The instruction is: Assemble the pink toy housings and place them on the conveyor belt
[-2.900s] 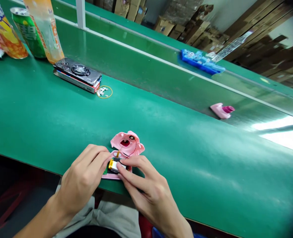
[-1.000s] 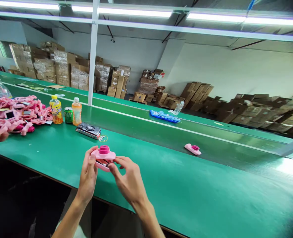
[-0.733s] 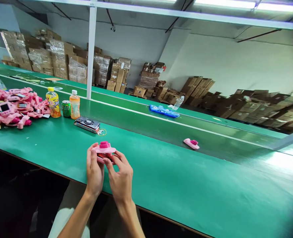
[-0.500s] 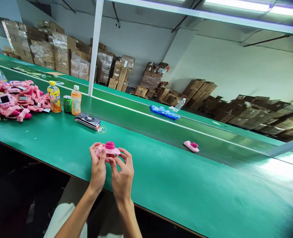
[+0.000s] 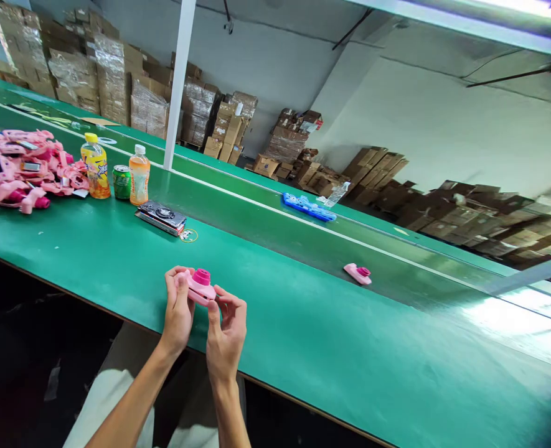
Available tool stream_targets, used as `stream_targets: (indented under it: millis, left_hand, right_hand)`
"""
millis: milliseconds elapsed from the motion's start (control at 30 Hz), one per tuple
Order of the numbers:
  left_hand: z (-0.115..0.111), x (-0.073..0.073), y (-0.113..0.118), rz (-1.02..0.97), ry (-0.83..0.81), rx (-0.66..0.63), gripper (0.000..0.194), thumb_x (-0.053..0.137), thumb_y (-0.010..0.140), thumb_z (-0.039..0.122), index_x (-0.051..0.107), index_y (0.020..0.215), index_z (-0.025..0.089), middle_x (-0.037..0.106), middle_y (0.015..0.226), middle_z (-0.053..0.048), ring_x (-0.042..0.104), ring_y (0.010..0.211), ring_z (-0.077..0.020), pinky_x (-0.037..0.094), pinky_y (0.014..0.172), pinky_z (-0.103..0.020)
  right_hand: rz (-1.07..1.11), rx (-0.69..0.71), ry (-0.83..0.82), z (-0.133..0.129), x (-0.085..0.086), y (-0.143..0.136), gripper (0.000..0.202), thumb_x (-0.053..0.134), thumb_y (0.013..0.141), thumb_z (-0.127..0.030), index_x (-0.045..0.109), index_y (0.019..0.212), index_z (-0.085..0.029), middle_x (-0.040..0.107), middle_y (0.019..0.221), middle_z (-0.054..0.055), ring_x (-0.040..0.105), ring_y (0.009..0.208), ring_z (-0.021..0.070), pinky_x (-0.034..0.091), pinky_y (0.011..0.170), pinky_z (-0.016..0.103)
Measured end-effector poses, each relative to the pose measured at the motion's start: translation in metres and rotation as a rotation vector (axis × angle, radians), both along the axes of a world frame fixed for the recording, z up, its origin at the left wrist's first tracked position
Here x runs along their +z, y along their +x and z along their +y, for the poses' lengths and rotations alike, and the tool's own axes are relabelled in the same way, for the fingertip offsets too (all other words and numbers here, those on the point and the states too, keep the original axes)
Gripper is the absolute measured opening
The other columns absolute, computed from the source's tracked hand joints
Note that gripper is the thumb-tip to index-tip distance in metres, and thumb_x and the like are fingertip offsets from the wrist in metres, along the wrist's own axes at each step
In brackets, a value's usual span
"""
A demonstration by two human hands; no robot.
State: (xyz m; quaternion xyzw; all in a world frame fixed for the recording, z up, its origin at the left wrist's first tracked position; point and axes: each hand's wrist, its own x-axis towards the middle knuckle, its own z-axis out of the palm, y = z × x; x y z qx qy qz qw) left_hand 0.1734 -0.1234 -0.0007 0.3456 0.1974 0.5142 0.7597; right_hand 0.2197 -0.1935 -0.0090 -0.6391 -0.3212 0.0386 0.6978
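Observation:
A pink toy camera [image 5: 199, 288] with a darker pink lens on top is held above the green table [image 5: 275, 323], close to its front edge. My left hand [image 5: 178, 308] is closed around its left end, thumb along the near side. At the right end, my right hand [image 5: 227, 320] pinches the corner between thumb and fingers; some fingertips are hidden behind. A second pink toy camera [image 5: 358, 274] lies on the green belt to the right. Far left, a heap of pink camera parts [image 5: 27, 168] covers the table, some with small screens showing.
A yellow-capped bottle [image 5: 96, 167], a green can [image 5: 122, 182] and an orange drink bottle [image 5: 139, 177] stand right of the heap. A dark flat box [image 5: 161, 217] lies nearer. Beyond the belt are a blue tray [image 5: 309, 207], a white post [image 5: 180, 87] and stacked cartons [image 5: 111, 81].
The toy camera has tilted, so its near edge with a dark slot now shows. My right hand has shifted slightly down to its right corner. The whole view has moved a little.

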Motion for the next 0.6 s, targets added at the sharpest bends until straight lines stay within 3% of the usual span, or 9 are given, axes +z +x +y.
stream_targets:
  millis: [67,200,300,367,433,533,600]
  left_hand:
    - [0.0,-0.004,-0.001,0.015,0.009,-0.023,0.039,0.061,0.094,0.059,0.049,0.111,0.025,0.059,0.112,-0.003,0.064,0.102,-0.0149,0.053,0.087,-0.025]
    - [-0.004,-0.01,-0.003,0.095,0.044,-0.107,0.043,0.059,0.093,0.062,0.048,0.113,0.025,0.058,0.123,-0.006,0.061,0.121,-0.0221,0.049,0.104,-0.036]
    - [0.006,-0.011,-0.012,0.244,0.203,-0.186,0.044,0.053,0.095,0.063,0.051,0.117,0.025,0.057,0.132,-0.011,0.056,0.13,-0.0267,0.044,0.112,-0.042]
    - [0.027,-0.017,-0.025,0.413,0.383,-0.217,0.044,0.054,0.096,0.061,0.053,0.124,0.027,0.055,0.139,-0.012,0.052,0.135,-0.0287,0.041,0.115,-0.044]
    - [0.056,-0.028,-0.043,0.619,0.615,-0.158,0.045,0.057,0.094,0.057,0.053,0.13,0.031,0.055,0.143,-0.01,0.049,0.139,-0.03,0.039,0.117,-0.047]
    - [0.098,-0.051,-0.071,0.898,0.981,0.163,0.044,0.055,0.094,0.058,0.06,0.126,0.028,0.064,0.131,-0.008,0.051,0.136,-0.0332,0.038,0.117,-0.052]
    - [0.112,-0.062,-0.082,1.055,1.117,0.366,0.044,0.051,0.096,0.057,0.062,0.125,0.025,0.068,0.125,-0.009,0.057,0.129,-0.0337,0.043,0.112,-0.053]
  right_hand:
    - [0.042,0.046,-0.044,0.0,0.004,0.001,0.033,0.062,0.095,-0.051,0.059,0.105,-0.02,0.068,0.113,0.011,0.067,0.105,0.0223,0.055,0.094,0.038]
    - [0.2,0.272,-0.08,-0.007,0.012,0.002,0.035,0.067,0.089,-0.054,0.053,0.096,-0.023,0.072,0.107,0.008,0.07,0.1,0.0215,0.058,0.088,0.034]
    - [0.168,0.35,-0.163,-0.009,0.015,0.024,0.039,0.069,0.086,-0.056,0.048,0.092,-0.024,0.073,0.097,0.006,0.072,0.091,0.0212,0.058,0.08,0.032]
    - [-0.012,0.276,-0.323,-0.006,0.019,0.061,0.04,0.066,0.084,-0.059,0.051,0.093,-0.024,0.073,0.095,0.006,0.071,0.087,0.0214,0.058,0.079,0.033]
    - [-0.207,0.102,-0.524,0.0,0.028,0.115,0.043,0.061,0.08,-0.063,0.054,0.095,-0.023,0.074,0.092,0.007,0.071,0.086,0.0233,0.057,0.082,0.035]
    - [-0.281,-0.146,-0.641,0.014,0.045,0.204,0.049,0.056,0.076,-0.062,0.057,0.101,-0.02,0.073,0.093,0.014,0.07,0.088,0.0312,0.054,0.086,0.044]
    - [-0.263,-0.28,-0.686,0.025,0.055,0.254,0.055,0.054,0.075,-0.057,0.056,0.113,-0.016,0.072,0.098,0.022,0.07,0.093,0.0375,0.052,0.09,0.05]
